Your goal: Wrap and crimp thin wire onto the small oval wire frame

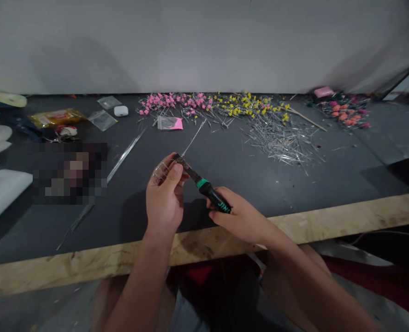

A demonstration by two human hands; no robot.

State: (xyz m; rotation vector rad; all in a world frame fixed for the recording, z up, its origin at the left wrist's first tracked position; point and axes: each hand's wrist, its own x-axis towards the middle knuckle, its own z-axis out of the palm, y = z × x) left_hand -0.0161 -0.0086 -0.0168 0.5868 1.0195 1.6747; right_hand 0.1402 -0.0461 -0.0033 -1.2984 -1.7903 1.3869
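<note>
My right hand (240,216) grips the black and green handles of a pair of pliers (211,194) above the near part of a dark table (328,175). The plier jaws point up and left toward my left hand (164,196). That hand pinches a small clear beaded wire piece (161,169) at the jaws, thumb on top. A thin wire (192,138) sticks out from the jaws toward the back of the table.
Pink bead pins (169,101), yellow bead pins (249,103) and a pile of bare metal pins (282,138) lie at the back. Orange and pink beads (346,113) sit far right. Long wires (121,159), plastic bags and a white earbud case (121,110) lie left. A wooden edge (346,219) borders the table.
</note>
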